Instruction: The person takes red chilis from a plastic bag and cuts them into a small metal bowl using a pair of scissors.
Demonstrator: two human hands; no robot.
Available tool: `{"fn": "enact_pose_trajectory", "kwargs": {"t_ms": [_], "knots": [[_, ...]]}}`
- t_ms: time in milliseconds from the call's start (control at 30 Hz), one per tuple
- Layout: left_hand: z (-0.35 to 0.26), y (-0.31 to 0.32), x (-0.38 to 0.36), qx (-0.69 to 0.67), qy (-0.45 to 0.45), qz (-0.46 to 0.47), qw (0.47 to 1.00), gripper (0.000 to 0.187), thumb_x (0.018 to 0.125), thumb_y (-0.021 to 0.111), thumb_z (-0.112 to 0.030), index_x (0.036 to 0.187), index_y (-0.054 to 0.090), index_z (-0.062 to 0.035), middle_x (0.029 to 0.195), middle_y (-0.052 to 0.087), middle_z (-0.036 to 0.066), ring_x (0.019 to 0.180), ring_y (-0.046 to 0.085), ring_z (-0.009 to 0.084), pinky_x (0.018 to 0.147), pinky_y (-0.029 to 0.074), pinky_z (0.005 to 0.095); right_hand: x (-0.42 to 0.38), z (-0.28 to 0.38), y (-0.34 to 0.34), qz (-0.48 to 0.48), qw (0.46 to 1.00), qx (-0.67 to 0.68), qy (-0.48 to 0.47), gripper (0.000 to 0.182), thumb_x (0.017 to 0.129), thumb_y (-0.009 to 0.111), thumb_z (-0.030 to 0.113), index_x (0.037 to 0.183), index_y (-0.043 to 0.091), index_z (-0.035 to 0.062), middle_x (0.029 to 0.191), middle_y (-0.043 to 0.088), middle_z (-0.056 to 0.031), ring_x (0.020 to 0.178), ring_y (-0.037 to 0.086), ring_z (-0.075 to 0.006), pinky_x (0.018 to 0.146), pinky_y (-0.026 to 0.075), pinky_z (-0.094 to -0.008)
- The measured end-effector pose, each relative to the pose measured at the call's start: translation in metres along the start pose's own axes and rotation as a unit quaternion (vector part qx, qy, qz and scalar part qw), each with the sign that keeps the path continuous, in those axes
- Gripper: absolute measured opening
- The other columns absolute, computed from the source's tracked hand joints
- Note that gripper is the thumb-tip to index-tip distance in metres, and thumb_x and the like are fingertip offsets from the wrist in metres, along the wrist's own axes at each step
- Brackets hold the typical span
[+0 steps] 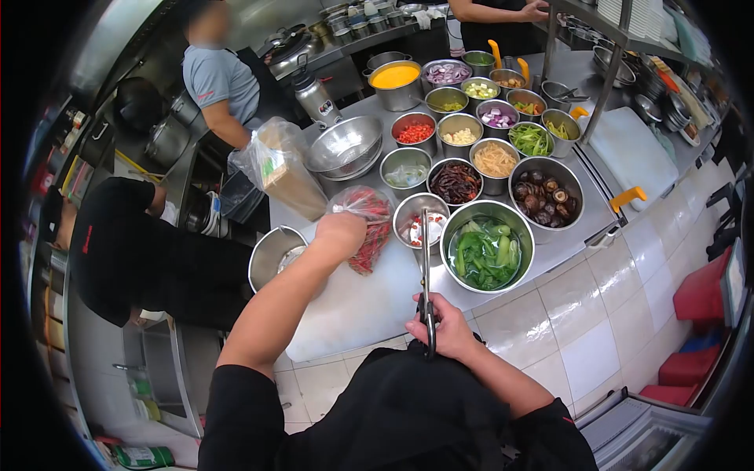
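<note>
My left hand (343, 235) is closed at the top of a clear plastic bag of red chilies (367, 253), its fingertips partly hidden against the plastic. In my right hand (452, 328) is a pair of scissors (426, 271), held by the black handles with the blades pointing away from me. The blades pass over a small steel pot (398, 228) with some red cut pieces at its bottom. Right of it stands a pot of green vegetables in water (487, 253). Under the bag lies a white cutting board (338, 314).
Several steel pots of cut ingredients crowd the counter, including mushrooms (543, 196) and dark dried chilies (454, 182). Left are an empty-looking pot (276, 255), a colander (345, 144) and a bagged carton (287, 173). Co-workers (141, 243) stand at left and behind the counter.
</note>
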State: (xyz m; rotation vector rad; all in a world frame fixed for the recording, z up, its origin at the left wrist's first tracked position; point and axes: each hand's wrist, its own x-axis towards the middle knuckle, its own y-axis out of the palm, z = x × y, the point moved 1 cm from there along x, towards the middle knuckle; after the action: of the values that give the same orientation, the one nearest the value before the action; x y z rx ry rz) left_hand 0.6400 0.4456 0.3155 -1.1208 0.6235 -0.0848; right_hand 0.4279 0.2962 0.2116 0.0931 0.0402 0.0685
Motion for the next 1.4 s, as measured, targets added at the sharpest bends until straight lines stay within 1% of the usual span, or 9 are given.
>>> {"fn": "enact_pose_trajectory", "kwargs": {"t_ms": [167,367,467,567,667,767,967,1267,1400], "knots": [[0.017,-0.007,-0.014,-0.043,0.032,-0.046,0.998,0.026,0.088,0.051,-0.009,0.108,0.065,-0.0007,0.116,0.062,0.024,0.104,0.064,0.0380,0.086,0.053,0.0456,0.000,0.002,-0.003,0.001,1.000,0.009,0.000,0.056,0.082,0.078,0.020,0.125,0.050,-0.0030,0.078,0.063,-0.0031,0.067,0.058,-0.0080,0.064,0.049,-0.0246],[0.028,0.017,-0.025,-0.052,0.076,-0.061,0.994,0.021,0.090,0.050,-0.009,0.104,0.062,-0.0010,0.113,0.058,0.023,0.101,0.063,0.0390,0.085,0.052,0.0461,0.001,0.002,0.000,0.008,1.000,-0.005,0.015,0.051,0.083,0.076,0.015,0.124,0.050,-0.0013,0.079,0.062,-0.0010,0.068,0.058,-0.0059,0.063,0.048,-0.0225],[0.033,0.030,-0.024,-0.059,0.069,-0.088,0.992,0.021,0.090,0.050,-0.010,0.105,0.062,-0.0013,0.110,0.059,0.022,0.100,0.063,0.0375,0.084,0.052,0.0470,0.002,0.000,0.003,0.014,1.000,-0.004,0.015,0.050,0.084,0.075,0.015,0.124,0.050,-0.0010,0.079,0.062,-0.0010,0.068,0.058,-0.0060,0.062,0.048,-0.0226],[0.036,0.035,-0.028,-0.039,0.047,-0.130,0.990,0.020,0.089,0.051,-0.011,0.103,0.061,-0.0014,0.109,0.059,0.022,0.100,0.063,0.0364,0.083,0.052,0.0472,0.003,-0.002,0.007,0.018,1.000,-0.006,0.016,0.049,0.084,0.074,0.014,0.124,0.050,-0.0008,0.080,0.061,-0.0009,0.068,0.058,-0.0060,0.062,0.048,-0.0226],[0.041,0.040,-0.032,-0.069,0.066,-0.191,0.977,0.016,0.088,0.051,-0.011,0.099,0.060,-0.0015,0.107,0.059,0.021,0.095,0.064,0.0366,0.079,0.053,0.0475,0.003,-0.009,0.010,0.014,1.000,-0.008,0.020,0.048,0.085,0.074,0.014,0.124,0.050,-0.0006,0.079,0.061,-0.0007,0.067,0.057,-0.0060,0.061,0.048,-0.0227],[0.048,0.047,-0.034,-0.073,0.096,-0.234,0.965,0.015,0.089,0.054,-0.015,0.094,0.058,-0.0014,0.102,0.060,0.021,0.088,0.065,0.0368,0.075,0.053,0.0469,0.001,-0.008,0.012,0.012,0.999,0.012,0.047,0.054,0.083,0.078,0.021,0.124,0.051,-0.0010,0.082,0.063,-0.0027,0.073,0.059,-0.0081,0.069,0.049,-0.0242],[0.048,0.058,-0.036,-0.132,0.145,-0.243,0.950,0.020,0.089,0.059,-0.023,0.088,0.059,-0.0038,0.087,0.061,0.018,0.079,0.065,0.0360,0.071,0.053,0.0468,-0.001,-0.014,0.019,0.014,0.998,0.022,0.062,0.054,0.083,0.078,0.022,0.124,0.052,-0.0005,0.083,0.063,-0.0020,0.073,0.057,-0.0072,0.068,0.048,-0.0237],[0.045,0.065,-0.039,-0.109,0.142,-0.185,0.966,0.011,0.087,0.057,-0.015,0.087,0.059,-0.0041,0.089,0.062,0.018,0.079,0.065,0.0370,0.071,0.054,0.0460,-0.005,-0.013,0.021,0.009,0.996,0.032,0.083,0.056,0.083,0.078,0.025,0.125,0.051,-0.0008,0.084,0.062,-0.0019,0.073,0.058,-0.0073,0.067,0.048,-0.0234],[0.053,0.068,-0.039,-0.121,0.145,-0.217,0.958,0.014,0.086,0.056,-0.017,0.088,0.059,-0.0028,0.090,0.062,0.018,0.081,0.065,0.0362,0.073,0.052,0.0472,-0.005,-0.012,0.020,0.006,0.997,0.016,0.075,0.056,0.083,0.078,0.026,0.125,0.051,-0.0014,0.084,0.061,-0.0019,0.072,0.058,-0.0076,0.067,0.048,-0.0236]]}}
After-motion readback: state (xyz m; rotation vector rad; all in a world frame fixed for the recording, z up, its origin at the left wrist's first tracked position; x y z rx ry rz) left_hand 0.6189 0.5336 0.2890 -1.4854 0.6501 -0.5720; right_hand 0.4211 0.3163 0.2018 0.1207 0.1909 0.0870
